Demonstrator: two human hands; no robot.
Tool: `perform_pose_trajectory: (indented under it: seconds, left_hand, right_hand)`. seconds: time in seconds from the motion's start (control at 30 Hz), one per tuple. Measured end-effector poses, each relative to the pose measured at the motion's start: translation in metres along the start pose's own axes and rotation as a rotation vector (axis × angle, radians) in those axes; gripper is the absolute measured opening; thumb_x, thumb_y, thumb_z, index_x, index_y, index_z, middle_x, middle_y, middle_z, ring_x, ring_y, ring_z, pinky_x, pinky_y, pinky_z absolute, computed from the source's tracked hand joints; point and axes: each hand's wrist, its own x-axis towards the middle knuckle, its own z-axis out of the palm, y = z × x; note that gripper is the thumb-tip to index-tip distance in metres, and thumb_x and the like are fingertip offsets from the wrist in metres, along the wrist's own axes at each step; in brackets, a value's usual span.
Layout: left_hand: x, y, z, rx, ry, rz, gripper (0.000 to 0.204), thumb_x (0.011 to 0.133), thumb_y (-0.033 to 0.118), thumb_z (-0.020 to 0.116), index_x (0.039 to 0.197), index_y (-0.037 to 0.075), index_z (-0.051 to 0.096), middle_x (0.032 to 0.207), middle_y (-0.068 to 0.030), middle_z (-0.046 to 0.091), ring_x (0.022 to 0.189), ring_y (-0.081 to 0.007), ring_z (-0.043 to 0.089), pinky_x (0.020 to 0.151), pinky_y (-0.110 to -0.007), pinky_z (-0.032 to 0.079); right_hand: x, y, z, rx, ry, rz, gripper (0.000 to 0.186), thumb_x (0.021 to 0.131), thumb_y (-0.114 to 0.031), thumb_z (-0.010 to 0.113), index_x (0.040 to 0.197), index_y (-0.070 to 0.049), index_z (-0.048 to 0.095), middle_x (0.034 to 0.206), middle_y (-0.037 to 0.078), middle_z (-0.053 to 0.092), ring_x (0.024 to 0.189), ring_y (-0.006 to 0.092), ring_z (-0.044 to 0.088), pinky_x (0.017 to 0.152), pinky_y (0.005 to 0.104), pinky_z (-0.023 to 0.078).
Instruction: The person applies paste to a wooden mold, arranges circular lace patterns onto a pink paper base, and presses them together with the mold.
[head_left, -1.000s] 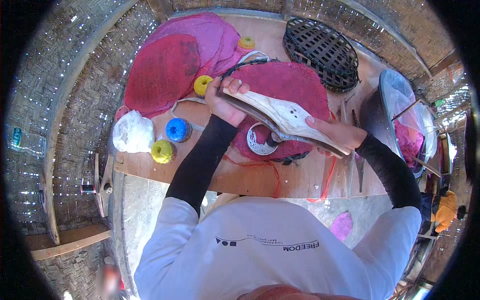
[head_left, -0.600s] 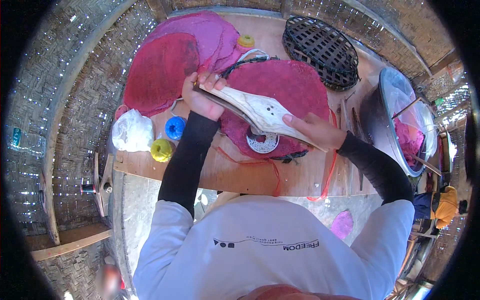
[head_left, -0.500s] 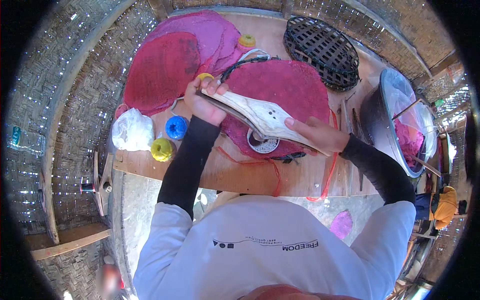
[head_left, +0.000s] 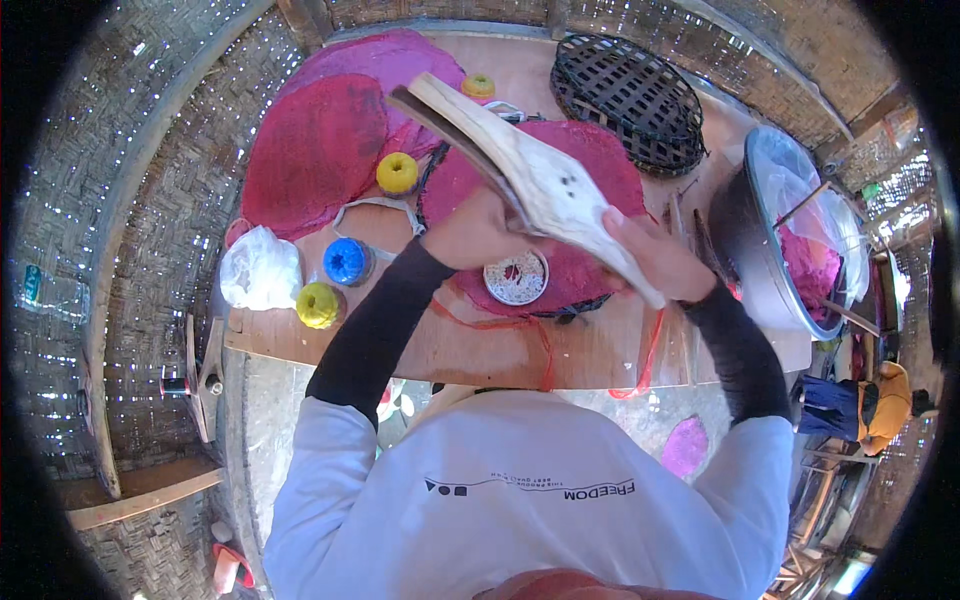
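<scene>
A long pale wooden piece (head_left: 545, 165) with a narrowed middle, small dark dots and a dark lower layer slants above the table. My right hand (head_left: 660, 258) grips its near right end, thumb on top. My left hand (head_left: 480, 232) is closed at the notch along its underside; the wood partly hides those fingers. Beneath lies a large round red-pink mat (head_left: 590, 185) with a dark edge. On its near part, just below my left hand, sits a small round dish (head_left: 517, 290) with a speckled white rim.
Yellow (head_left: 397, 174) and blue (head_left: 346, 261) twine rolls and a white plastic bag (head_left: 262, 268) stand left. Stacked pink-red sheets (head_left: 310, 150) lie behind them. A dark woven basket (head_left: 630, 105) is at the back. Right stands a large tub (head_left: 745, 225); beyond it is another person (head_left: 865, 410).
My left hand has slid from the far end of the wooden piece to its middle. That far end has risen, tilting the piece more steeply, and the yellow roll behind has come into sight.
</scene>
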Motion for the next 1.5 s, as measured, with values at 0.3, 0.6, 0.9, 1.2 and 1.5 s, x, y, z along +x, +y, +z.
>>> perform_pose_trajectory:
  seconds: [0.3, 0.6, 0.9, 1.2, 1.5]
  left_hand:
    - [-0.015, 0.013, -0.007, -0.637, 0.488, -0.487, 0.034, 0.061, -0.001, 0.071, 0.093, -0.003, 0.058, 0.092, -0.0086, 0.063, 0.081, -0.0153, 0.059, 0.073, -0.028, 0.047]
    - [-0.021, 0.016, 0.007, -0.795, 0.581, -0.520, 0.028, 0.068, -0.001, 0.067, 0.095, -0.002, 0.057, 0.092, -0.0063, 0.061, 0.083, -0.0143, 0.057, 0.074, -0.026, 0.045]
    - [-0.022, 0.011, 0.005, -0.614, 0.586, -0.509, 0.037, 0.066, 0.002, 0.071, 0.098, -0.005, 0.054, 0.095, -0.0100, 0.061, 0.085, -0.0165, 0.057, 0.077, -0.030, 0.045]
    - [-0.036, 0.016, 0.039, 0.325, 0.585, -0.163, 0.042, 0.072, 0.021, 0.066, 0.107, 0.002, 0.054, 0.108, -0.0127, 0.058, 0.099, -0.0254, 0.056, 0.084, -0.034, 0.044]
    - [0.039, 0.072, -0.023, 0.451, 0.102, 0.451, 0.023, 0.069, 0.028, 0.058, 0.085, 0.012, 0.053, 0.072, -0.0060, 0.051, 0.066, -0.0189, 0.052, 0.072, -0.035, 0.038]
  right_hand:
    - [0.053, 0.070, 0.072, -0.718, 0.329, -0.576, 0.077, 0.071, -0.038, 0.067, 0.127, 0.004, 0.034, 0.123, 0.024, 0.042, 0.116, 0.0331, 0.041, 0.097, 0.0387, 0.033]
    - [0.061, 0.068, 0.075, -0.757, 0.390, -0.474, 0.093, 0.065, -0.036, 0.069, 0.134, 0.002, 0.020, 0.121, 0.027, 0.041, 0.114, 0.0400, 0.038, 0.098, 0.0445, 0.027]
    - [0.036, 0.091, 0.025, -0.756, 0.598, -0.496, 0.097, 0.061, -0.028, 0.075, 0.135, 0.001, 0.019, 0.124, 0.025, 0.039, 0.111, 0.0362, 0.041, 0.096, 0.0407, 0.031]
    - [-0.012, 0.019, 0.022, -0.587, 1.178, -0.936, 0.042, 0.091, -0.019, 0.038, 0.125, 0.006, 0.037, 0.125, 0.023, 0.042, 0.121, 0.0291, 0.037, 0.101, 0.0343, 0.026]
    - [0.002, -0.063, -0.022, 0.712, 0.617, -0.831, 0.043, 0.087, -0.037, 0.049, 0.110, -0.001, 0.042, 0.071, 0.011, 0.057, 0.069, 0.0169, 0.059, 0.065, 0.0301, 0.048]
